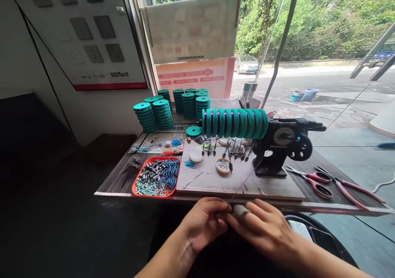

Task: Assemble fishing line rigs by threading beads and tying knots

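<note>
My left hand [208, 220] and my right hand [263, 224] meet in front of the table edge, fingertips pinched close together. Between them a thin dark line [242, 186] runs up toward the winder. The small part at the fingertips is too hidden to make out. A grey wrap [240, 211] covers one finger of my right hand. Beyond stands a black winder [282, 140] with a gear wheel, its shaft carrying a row of green foam spools [234, 123]. Several short dark lines with small weights [231, 167] hang below the spools.
A red tray [134, 187] holds metal cylinders, blue springs and small parts. Nearby are a round dish of beads [222, 165] and a white disc [196, 154]. Stacked green spools [162, 115] stand behind. Scissors [314, 181] and pink-handled pliers [352, 193] lie at right.
</note>
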Action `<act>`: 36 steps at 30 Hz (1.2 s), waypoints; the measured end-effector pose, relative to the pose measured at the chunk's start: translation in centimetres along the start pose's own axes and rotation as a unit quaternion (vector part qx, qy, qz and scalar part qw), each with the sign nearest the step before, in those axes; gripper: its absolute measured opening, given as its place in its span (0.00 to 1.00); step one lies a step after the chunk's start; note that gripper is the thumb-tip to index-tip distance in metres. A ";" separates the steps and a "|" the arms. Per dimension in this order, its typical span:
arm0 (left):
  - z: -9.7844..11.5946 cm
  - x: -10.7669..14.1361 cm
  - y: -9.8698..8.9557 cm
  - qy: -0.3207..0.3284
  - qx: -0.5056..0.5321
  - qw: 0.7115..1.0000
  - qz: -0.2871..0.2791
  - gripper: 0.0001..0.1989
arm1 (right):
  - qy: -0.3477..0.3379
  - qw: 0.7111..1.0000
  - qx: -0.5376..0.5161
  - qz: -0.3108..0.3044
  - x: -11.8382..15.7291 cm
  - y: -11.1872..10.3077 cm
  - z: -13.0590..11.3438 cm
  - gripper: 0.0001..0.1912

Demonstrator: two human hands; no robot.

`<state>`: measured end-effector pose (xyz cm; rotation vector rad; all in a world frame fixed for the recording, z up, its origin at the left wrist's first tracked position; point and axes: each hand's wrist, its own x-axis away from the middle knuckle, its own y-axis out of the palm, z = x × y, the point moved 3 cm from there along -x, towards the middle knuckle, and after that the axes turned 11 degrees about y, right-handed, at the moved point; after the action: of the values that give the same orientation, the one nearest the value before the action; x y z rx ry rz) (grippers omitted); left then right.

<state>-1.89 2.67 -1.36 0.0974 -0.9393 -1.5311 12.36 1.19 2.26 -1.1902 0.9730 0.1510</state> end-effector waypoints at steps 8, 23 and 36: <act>0.5 0.6 0.5 0.020 0.032 0.999 0.001 0.06 | 0.103 0.991 -0.081 0.008 2.0 2.2 -1.7 0.17; -0.3 0.8 0.7 0.204 -0.183 0.962 0.004 0.04 | 0.548 0.759 -0.351 -0.005 2.3 2.0 1.0 0.09; -1.4 2.3 0.7 0.617 -0.602 0.503 0.061 0.10 | 0.288 0.957 -0.019 -0.024 -0.7 1.0 -0.8 0.25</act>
<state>-1.03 0.03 -0.79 0.0764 1.3203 -1.1830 10.87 1.19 2.00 -1.3218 1.4489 -0.2332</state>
